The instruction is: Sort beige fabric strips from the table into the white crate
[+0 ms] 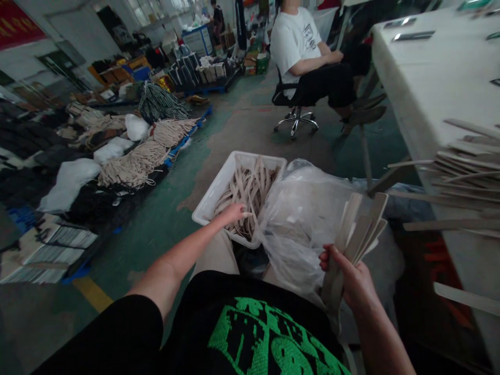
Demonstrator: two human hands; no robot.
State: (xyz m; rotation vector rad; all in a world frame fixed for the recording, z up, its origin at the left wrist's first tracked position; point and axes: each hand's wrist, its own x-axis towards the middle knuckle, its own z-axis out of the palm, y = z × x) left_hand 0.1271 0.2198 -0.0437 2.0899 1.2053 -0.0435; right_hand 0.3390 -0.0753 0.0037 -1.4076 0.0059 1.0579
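Observation:
My right hand [353,278] is closed round a bundle of flat beige-grey strips [361,229], which fan out above the fist and hang below it. My left hand [234,213] reaches over the near side of a white plastic bin [213,195]. Loose strips [253,182] of the same colour lie tangled inside the bin. The left fingers are bent at the strips, and I cannot make out clearly what is between them. Between the bin and my right hand sits a large clear plastic bag [308,198], its contents blurred.
A white table [422,73] on the right carries a pile of strips [469,166], several jutting past its edge. Ahead, a person [300,52] sits on a wheeled chair [295,109]. Pallets [172,159] with bundled cords [136,161] and white bags line the left.

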